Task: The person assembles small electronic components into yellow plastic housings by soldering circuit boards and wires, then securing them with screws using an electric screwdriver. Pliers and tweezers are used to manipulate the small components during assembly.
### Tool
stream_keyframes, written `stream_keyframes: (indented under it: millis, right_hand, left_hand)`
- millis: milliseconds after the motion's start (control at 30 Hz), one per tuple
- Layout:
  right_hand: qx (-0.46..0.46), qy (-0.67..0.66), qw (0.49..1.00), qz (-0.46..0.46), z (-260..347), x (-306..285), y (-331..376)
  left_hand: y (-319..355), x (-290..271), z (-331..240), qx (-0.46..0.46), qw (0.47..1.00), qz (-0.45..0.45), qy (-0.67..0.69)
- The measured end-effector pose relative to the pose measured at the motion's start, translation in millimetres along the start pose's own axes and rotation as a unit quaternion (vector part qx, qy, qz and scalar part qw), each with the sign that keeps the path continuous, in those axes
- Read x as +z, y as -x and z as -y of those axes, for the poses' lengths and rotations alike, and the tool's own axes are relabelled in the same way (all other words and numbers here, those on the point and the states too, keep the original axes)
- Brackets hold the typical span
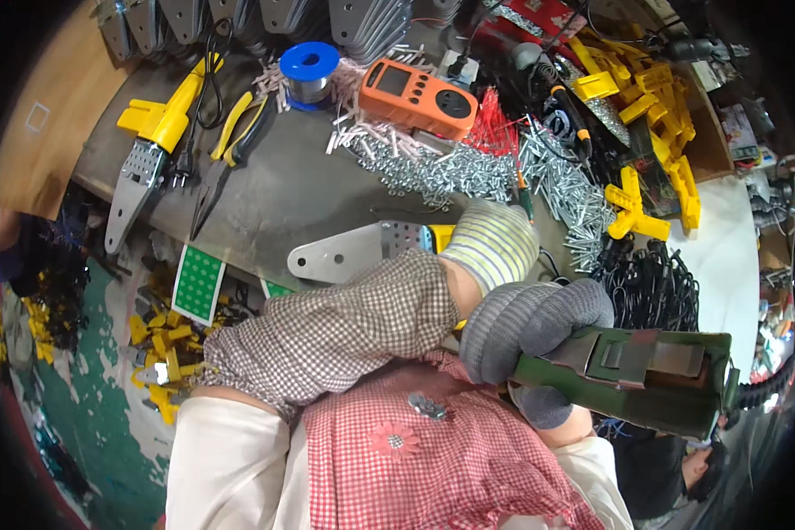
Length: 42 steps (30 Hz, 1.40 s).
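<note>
My left hand, in a white glove with grey and yellow stripes, is closed over the yellow handle of a plate-type pipe welder. Its fingers are mostly hidden; the grey metal plate with holes points left along the bench. My right hand, in a grey knit glove, wraps round the grip of a dark green power tool. The tool's boxy end sticks out to the right, while its front is hidden behind the hand. Just beyond my left hand stands a small screwdriver among screws.
Across the bench lie loose screws, an orange meter, a solder spool, pliers and another yellow-handled welder. Metal plates stack at the back. Yellow handle shells and black cords sit right.
</note>
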State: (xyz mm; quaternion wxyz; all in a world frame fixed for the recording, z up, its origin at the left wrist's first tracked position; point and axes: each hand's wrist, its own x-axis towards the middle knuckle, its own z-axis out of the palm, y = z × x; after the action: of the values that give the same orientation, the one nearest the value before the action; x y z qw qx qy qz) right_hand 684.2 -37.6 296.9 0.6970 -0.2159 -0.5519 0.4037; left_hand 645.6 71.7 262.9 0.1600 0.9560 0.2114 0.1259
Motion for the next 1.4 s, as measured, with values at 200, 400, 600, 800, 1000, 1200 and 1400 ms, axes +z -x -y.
stream_keyframes:
  millis: [200, 400, 600, 800, 1000, 1200, 1400]
  right_hand:
    - [-0.015, 0.041, 0.999, 0.008, 0, 8, -11]
    - [0.184, 0.038, 0.979, 0.082, 43, 10, -11]
    - [0.128, 0.019, 0.979, 0.155, 94, 0, -73]
    - [0.12, 0.065, 0.991, -0.002, 40, -17, -59]
    - [0.158, 0.075, 0.98, -0.1, -8, -23, -62]
    - [0.125, 0.01, 0.99, -0.06, -20, -24, -61]
    - [0.142, 0.062, 0.983, -0.101, -14, -15, -51]
  left_hand:
    - [-4, 15, 8, -0.017, 0.999, -0.018, 0.02]
    - [-1, 12, 1, -0.015, 1.0, -0.014, 0.02]
    - [43, -41, 12, -0.016, 0.989, -0.028, 0.145]
    - [113, -66, 74, -0.019, 0.979, 0.048, 0.199]
    - [112, -49, 71, -0.013, 0.981, 0.033, 0.192]
    - [112, -46, 70, -0.023, 0.986, 0.029, 0.16]
    - [112, -47, 66, -0.035, 0.987, 0.028, 0.155]
